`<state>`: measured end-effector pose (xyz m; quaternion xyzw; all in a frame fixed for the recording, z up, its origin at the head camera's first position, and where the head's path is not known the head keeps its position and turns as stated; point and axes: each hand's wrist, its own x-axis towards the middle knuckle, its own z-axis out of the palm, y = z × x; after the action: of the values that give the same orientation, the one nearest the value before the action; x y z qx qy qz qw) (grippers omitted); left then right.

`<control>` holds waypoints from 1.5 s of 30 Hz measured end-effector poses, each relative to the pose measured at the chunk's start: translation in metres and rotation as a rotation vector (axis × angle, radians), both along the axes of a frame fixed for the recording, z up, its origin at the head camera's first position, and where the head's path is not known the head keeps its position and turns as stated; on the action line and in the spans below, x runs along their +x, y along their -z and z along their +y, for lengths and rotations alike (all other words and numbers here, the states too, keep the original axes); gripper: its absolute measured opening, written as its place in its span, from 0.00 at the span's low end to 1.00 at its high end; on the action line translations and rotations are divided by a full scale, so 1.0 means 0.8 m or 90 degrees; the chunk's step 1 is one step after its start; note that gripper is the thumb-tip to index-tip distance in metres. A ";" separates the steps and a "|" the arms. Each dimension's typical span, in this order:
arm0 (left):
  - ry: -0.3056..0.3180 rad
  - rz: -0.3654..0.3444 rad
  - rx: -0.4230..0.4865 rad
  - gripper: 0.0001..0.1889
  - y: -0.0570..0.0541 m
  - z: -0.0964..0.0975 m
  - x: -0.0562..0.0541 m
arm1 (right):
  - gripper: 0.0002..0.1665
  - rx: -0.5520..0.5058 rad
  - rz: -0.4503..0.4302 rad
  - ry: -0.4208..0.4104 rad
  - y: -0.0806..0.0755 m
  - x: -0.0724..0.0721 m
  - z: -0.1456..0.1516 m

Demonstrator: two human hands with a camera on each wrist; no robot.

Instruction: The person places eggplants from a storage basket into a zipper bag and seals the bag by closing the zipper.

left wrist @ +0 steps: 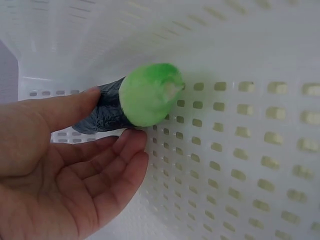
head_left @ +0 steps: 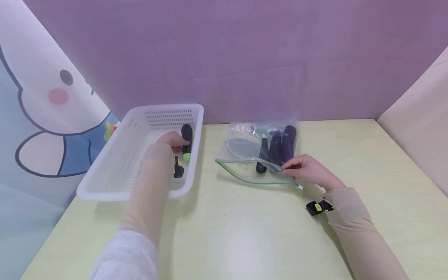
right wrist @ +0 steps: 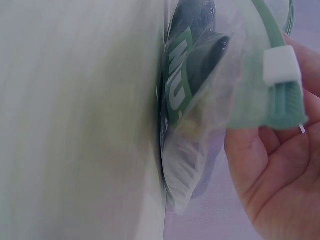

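Observation:
Inside the white basket, my left hand (head_left: 174,140) holds a dark eggplant (head_left: 187,136) with a bright green end. The left wrist view shows the thumb on one side of this eggplant (left wrist: 107,107) and the fingers curled beneath it. My right hand (head_left: 308,169) pinches the green-edged rim of a clear zip bag (head_left: 241,147) near its slider end. The bag lies on the table with its mouth parted toward me. Several dark eggplants (head_left: 288,142) are inside it. In the right wrist view, a white slider (right wrist: 281,65) sits at the end of the green zip strip.
The white slotted basket (head_left: 105,171) stands on the left of the pale wooden table (head_left: 227,241), its walls rising around my left hand. A purple backdrop (head_left: 245,58) closes off the rear. Black straps (head_left: 316,208) are by both wrists.

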<state>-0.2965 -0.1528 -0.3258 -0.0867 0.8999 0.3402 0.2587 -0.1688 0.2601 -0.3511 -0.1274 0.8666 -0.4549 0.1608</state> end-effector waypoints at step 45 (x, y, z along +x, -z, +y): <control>-0.099 -0.027 0.332 0.04 0.000 0.007 -0.013 | 0.12 0.002 0.003 -0.004 0.004 -0.001 -0.001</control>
<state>-0.3068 -0.1471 -0.3261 -0.0933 0.7666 0.5777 0.2642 -0.1694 0.2591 -0.3545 -0.1312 0.8673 -0.4526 0.1602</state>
